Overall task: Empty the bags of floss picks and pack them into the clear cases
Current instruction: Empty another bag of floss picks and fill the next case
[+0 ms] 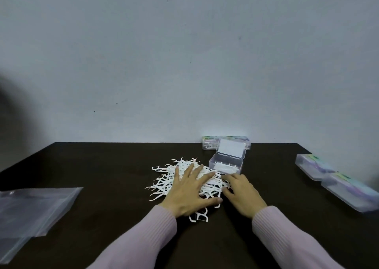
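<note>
— Where are the picks?
— The heap of white plastic floss picks (180, 178) lies mid-table, under the flat, spread left hand (191, 193); the right hand (240, 193) curls into its edge.
— Around it?
— Open clear plastic case (226, 163) at one o'clock, empty clear plastic bags (30, 209) at eight, closed clear cases (336, 181) at three.

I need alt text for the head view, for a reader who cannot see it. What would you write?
Two hands work a pile of white floss picks on a dark table: the left hand lies flat on it, the right hand gathers picks at its edge. An open clear case stands just behind; closed cases lie right, empty bags left.
</note>
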`<control>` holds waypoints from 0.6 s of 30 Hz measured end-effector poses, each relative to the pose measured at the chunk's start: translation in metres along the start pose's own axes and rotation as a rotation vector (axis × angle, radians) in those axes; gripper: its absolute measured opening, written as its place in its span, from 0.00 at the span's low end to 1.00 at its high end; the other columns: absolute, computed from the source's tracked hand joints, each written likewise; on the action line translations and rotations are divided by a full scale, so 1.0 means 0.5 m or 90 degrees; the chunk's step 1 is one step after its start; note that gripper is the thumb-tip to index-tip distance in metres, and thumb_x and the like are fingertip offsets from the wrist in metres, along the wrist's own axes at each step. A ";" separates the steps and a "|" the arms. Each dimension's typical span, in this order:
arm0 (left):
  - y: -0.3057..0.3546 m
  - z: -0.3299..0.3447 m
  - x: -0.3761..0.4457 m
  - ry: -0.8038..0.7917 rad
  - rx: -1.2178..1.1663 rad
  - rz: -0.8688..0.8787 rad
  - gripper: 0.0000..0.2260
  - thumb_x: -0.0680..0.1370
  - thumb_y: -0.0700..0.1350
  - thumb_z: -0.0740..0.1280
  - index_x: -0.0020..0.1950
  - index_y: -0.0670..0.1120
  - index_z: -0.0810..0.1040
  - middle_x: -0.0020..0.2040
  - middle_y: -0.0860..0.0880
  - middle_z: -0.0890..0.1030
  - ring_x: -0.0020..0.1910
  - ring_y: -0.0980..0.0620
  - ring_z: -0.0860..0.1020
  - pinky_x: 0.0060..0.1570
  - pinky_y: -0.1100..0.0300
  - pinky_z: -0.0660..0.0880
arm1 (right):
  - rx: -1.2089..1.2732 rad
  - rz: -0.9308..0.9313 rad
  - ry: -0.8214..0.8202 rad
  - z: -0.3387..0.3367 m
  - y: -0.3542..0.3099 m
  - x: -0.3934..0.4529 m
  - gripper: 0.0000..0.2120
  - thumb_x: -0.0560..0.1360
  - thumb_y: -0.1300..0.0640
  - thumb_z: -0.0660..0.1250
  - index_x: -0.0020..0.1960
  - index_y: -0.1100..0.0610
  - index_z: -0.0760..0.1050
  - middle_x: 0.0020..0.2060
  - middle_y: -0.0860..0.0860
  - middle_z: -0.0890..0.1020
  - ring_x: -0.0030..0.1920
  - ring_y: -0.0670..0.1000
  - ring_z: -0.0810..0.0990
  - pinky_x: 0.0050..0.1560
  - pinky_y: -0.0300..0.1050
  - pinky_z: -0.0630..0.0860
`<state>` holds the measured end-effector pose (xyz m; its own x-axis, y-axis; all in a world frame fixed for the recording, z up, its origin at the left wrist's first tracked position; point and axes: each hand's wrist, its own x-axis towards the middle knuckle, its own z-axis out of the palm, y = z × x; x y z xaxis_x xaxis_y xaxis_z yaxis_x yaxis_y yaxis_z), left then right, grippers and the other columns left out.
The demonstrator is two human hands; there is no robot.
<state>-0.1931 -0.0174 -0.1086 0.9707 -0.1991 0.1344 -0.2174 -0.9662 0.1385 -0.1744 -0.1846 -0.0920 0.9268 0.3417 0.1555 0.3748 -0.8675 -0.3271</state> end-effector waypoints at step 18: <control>-0.113 -0.066 -0.032 0.107 -0.199 -0.013 0.26 0.76 0.66 0.51 0.74 0.61 0.57 0.74 0.56 0.62 0.74 0.60 0.55 0.73 0.50 0.36 | 0.146 -0.113 0.134 0.042 -0.080 0.066 0.13 0.77 0.54 0.61 0.62 0.48 0.71 0.60 0.46 0.75 0.61 0.46 0.71 0.64 0.42 0.67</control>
<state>-0.1998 0.0457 -0.0863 0.9504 -0.1256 0.2844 -0.2442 -0.8677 0.4330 -0.1581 -0.1311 -0.0934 0.8311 0.3772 0.4087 0.5465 -0.6898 -0.4748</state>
